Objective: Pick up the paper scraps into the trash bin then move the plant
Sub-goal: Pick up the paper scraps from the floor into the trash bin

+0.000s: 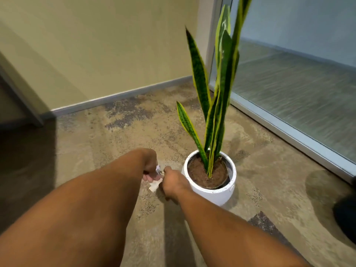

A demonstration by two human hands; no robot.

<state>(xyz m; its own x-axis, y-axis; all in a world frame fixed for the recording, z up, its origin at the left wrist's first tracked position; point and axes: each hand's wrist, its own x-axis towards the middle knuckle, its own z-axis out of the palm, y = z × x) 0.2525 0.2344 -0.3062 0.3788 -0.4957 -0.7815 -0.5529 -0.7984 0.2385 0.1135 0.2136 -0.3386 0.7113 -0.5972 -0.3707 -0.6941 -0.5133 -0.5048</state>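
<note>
A snake plant with tall green, yellow-edged leaves grows in a white round pot on the carpet, right of centre. Both my hands are low over the floor just left of the pot. My left hand has its fingers curled round white paper scraps, which stick out below it. My right hand is curled next to it, touching the same scraps; what it grips is hidden behind the knuckles. No trash bin is in view.
A beige wall with a grey baseboard runs behind. A frosted glass partition with a metal frame stands to the right of the plant. A dark object sits at the right edge. Patterned carpet spreads left of the pot.
</note>
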